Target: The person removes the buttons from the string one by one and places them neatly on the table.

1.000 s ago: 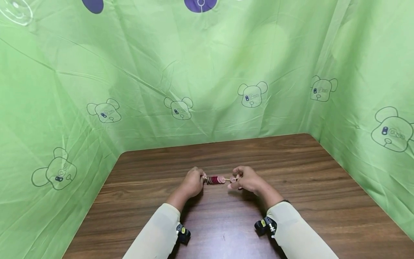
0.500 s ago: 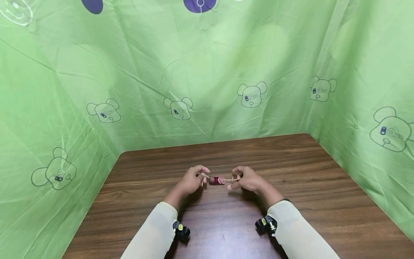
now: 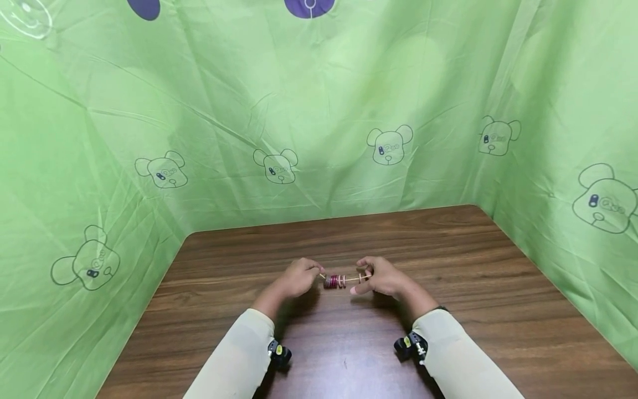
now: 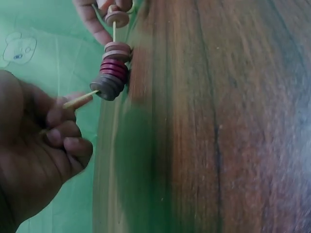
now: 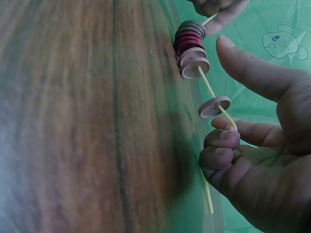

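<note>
Several round buttons are threaded on a thin yellow string stretched between my hands, just above the table. Grey buttons sit at the left end of the row, dark red buttons in the middle, and pink buttons toward the right. One pink button stands apart, close to the right fingers. My left hand pinches the string left of the grey buttons. Curled fingers of my right hand hold the string's other side, its thumb held away; a loose yellow tail hangs below.
The brown wood-grain table spreads under both hands. Green curtain with printed bear heads rises behind and at both sides. Black wrist cameras are strapped over the pale sleeves.
My left fingers, at the row's left end earlier, spread, then closed on the string slightly away from it. The buttons shifted a little right and turned more edge-on. The right hand stayed nearly still.
</note>
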Demonstrator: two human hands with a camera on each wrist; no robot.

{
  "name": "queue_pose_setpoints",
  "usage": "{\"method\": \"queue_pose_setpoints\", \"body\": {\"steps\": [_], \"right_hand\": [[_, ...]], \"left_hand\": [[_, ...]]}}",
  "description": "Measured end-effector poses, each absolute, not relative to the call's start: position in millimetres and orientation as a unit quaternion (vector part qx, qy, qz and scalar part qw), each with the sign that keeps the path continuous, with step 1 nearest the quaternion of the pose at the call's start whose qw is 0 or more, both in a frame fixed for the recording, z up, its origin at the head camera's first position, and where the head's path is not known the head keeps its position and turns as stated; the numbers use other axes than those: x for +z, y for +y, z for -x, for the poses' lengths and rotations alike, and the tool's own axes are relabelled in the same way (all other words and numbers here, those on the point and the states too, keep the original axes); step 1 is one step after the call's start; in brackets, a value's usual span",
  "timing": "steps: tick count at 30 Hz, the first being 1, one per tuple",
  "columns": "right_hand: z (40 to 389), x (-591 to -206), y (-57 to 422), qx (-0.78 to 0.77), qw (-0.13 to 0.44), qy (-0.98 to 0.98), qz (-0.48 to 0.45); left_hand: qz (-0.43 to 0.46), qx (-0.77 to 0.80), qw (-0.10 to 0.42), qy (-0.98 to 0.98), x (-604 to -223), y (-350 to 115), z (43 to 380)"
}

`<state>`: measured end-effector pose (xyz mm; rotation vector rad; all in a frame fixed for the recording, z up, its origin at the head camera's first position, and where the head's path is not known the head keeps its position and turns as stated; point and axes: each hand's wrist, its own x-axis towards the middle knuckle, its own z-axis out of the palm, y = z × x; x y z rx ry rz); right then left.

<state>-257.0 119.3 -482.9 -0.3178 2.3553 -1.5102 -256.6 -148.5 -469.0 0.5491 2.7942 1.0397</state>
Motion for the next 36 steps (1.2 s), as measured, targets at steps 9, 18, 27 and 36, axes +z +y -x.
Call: {"method": "queue_pose_setpoints", "body": {"steps": [9,18,27,36], "right_hand": [[256,-483,121,-0.538,0.165,0.816,0.131],[255,-480,125,-0.548,0.161,0.808,0.141],[253,-478,124,-0.557,0.165,0.799,0.152],[250,-476,122,-0.562,0.173,0.79,0.171]], "left_hand": [[-0.203,0.334,0.049,0.919,-470,-147,254],[-0.198,0.335,0.064,0.919,-463,-155,256],[-0.174,0.369,0.042,0.912,-468,-156,253],[-0.195,0.416,0.005,0.888,-465,-153,248]]}}
